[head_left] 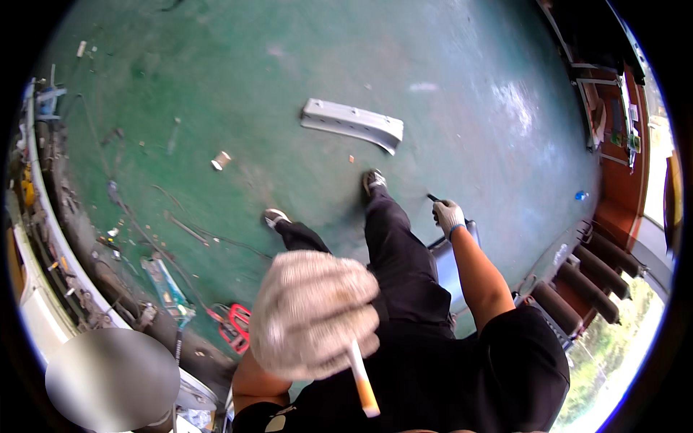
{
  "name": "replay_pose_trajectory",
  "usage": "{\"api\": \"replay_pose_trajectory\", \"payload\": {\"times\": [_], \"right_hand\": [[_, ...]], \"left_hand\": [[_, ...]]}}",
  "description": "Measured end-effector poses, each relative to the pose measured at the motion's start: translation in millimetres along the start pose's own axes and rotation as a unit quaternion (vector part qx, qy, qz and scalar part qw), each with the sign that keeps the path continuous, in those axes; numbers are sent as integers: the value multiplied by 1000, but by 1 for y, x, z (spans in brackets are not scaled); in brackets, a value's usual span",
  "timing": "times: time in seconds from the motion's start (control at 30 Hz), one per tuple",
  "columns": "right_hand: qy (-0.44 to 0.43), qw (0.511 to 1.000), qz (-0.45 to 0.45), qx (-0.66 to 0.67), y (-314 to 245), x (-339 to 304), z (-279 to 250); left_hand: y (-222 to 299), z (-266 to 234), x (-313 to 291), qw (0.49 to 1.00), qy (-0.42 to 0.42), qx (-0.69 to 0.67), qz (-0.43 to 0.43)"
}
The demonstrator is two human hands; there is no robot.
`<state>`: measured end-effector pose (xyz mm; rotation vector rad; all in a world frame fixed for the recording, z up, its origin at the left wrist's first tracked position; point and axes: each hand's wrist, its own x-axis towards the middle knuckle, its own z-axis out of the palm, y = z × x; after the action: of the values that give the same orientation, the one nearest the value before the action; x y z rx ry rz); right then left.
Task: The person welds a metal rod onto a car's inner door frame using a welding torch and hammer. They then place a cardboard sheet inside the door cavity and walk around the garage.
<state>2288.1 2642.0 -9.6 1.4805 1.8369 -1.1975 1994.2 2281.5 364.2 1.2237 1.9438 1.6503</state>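
Observation:
Close up and large, my left hand (314,314) wears a pale knit work glove with its fingers curled in. A cigarette (363,382) with an orange filter end sticks out of its fingers, the filter pointing down toward my chest. Farther off to the right, my right hand (450,215) is also gloved and closed on a short black stick-shaped thing (432,197); its kind is too small to make out. On the green floor ahead of my feet lies a long silver-grey bent metal panel (350,121), touched by neither hand.
A red-handled thing (234,326), a teal tool (167,289) and hoses or cables lie on the left by a vehicle body edge (61,216). A small can-like roll (221,160) is on the floor. Brown padded rollers (585,292) stand at right, beside a blue-grey seat-like surface (453,263).

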Motion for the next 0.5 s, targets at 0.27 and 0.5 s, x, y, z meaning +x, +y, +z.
{"api": "replay_pose_trajectory", "payload": {"times": [0.27,0.5], "right_hand": [[7,997,9,-73,48,102,-47],[-94,953,-288,-19,-80,157,9]], "left_hand": [[-62,128,-50,981,187,52,-4],[-82,228,-155,880,422,197,-97]]}}
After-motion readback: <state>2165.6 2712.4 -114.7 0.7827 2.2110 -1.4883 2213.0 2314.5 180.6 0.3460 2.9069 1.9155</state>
